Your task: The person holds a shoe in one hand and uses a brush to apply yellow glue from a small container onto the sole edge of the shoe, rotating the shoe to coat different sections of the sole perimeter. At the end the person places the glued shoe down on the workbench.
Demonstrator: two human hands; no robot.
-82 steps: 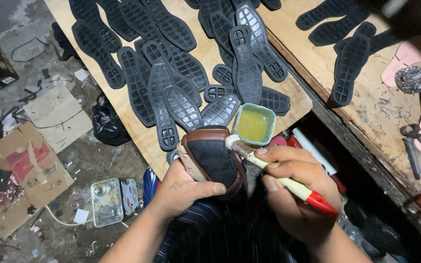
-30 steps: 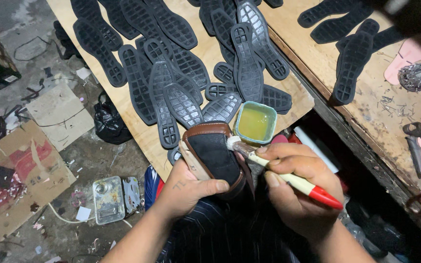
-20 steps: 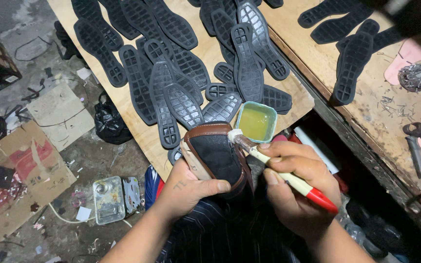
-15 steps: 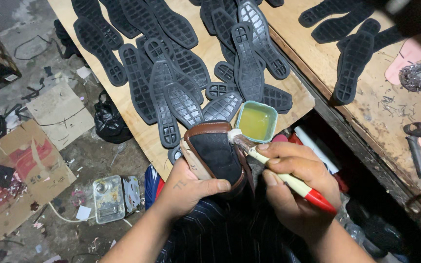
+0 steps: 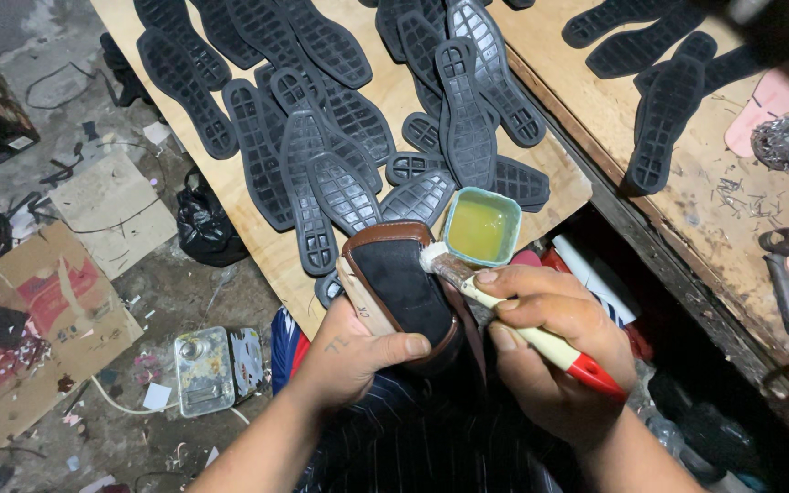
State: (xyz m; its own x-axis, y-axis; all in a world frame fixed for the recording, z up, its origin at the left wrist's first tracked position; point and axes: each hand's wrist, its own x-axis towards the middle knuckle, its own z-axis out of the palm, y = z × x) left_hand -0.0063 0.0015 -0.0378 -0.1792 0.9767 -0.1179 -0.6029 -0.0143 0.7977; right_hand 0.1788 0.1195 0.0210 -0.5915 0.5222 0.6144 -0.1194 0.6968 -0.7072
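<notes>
The left hand [image 5: 349,351] is clenched around an upturned shoe [image 5: 401,288] at the tabletop [image 5: 257,242] edge while the right hand [image 5: 550,351] grasps a brush [image 5: 513,319], seemingly gluing its bottom, so careful even strokes matter.

You held a brown-edged shoe [image 5: 401,290] bottom up in your left hand [image 5: 355,351], its dark underside facing the camera and its toe pointing away from you toward the board. Your right hand [image 5: 554,351] gripped a brush [image 5: 522,327] with a cream handle and red end, bristles resting against the shoe's far right edge. Just beyond the bristles sat a small teal tub of yellowish glue [image 5: 483,225], open.
</notes>
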